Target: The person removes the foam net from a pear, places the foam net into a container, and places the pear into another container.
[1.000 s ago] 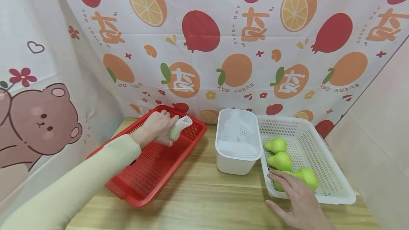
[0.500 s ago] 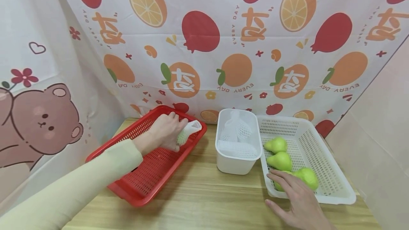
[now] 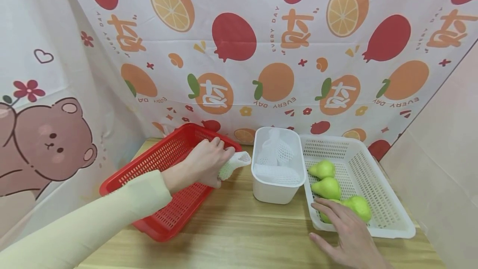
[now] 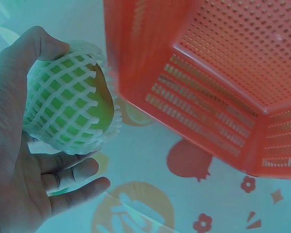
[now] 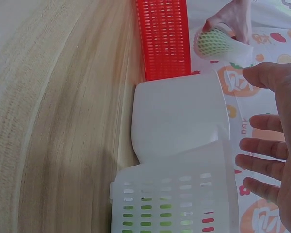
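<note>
A green pear in a white foam net (image 3: 232,167) is in my left hand (image 3: 209,162), thumb and fingers gripping it above the right side of the red basket (image 3: 169,217). The left wrist view shows the netted pear (image 4: 70,104), a yellow-green patch bare at one end. My right hand (image 3: 345,232) is held with fingers extended over the near edge of the white basket (image 3: 396,232), partly covering one pear. Several bare green pears (image 3: 327,188) lie along that basket's left side. The right wrist view shows nothing in the right hand (image 5: 281,145).
Between the baskets stands a white tub (image 3: 275,194) with several white foam nets (image 3: 277,157) inside. All stand on a wooden table (image 3: 239,235). Fruit-print cloth (image 3: 235,36) hangs behind, and a bear-print curtain (image 3: 56,144) at the left.
My left hand has carried the netted pear rightward, from over the red basket's interior to its right edge, towards the white tub. The right hand has stayed in place.
</note>
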`<move>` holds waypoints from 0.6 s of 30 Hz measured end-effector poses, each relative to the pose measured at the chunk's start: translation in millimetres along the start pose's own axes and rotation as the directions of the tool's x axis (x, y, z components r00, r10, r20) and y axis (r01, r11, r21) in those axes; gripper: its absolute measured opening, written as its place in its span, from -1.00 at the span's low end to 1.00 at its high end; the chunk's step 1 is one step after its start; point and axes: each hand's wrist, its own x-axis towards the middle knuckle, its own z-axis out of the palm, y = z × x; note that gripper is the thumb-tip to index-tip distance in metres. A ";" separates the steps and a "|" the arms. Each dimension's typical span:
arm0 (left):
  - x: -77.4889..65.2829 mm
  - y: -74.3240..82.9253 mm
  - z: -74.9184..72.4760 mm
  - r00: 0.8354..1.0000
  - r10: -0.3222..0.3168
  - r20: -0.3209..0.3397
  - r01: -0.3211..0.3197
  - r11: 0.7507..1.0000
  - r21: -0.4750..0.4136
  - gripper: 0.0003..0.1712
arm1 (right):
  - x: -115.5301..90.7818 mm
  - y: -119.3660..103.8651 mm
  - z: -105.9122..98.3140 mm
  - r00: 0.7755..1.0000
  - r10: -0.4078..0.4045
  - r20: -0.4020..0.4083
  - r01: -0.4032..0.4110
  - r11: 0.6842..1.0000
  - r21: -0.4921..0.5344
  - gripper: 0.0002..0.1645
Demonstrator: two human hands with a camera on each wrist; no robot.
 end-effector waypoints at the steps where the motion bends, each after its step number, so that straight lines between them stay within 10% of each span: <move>1: 0.0 2.7 -1.3 1.000 0.006 0.009 -0.006 1.000 -0.001 -0.15 | 0.0 -0.1 -0.1 1.000 -0.001 0.000 0.001 1.000 0.001 -0.16; 18: -6.8 43.8 -3.5 0.994 0.113 -0.014 -0.111 0.992 0.066 -0.05 | 0.3 -0.6 -0.6 1.000 -0.006 -0.002 0.006 1.000 0.002 -0.16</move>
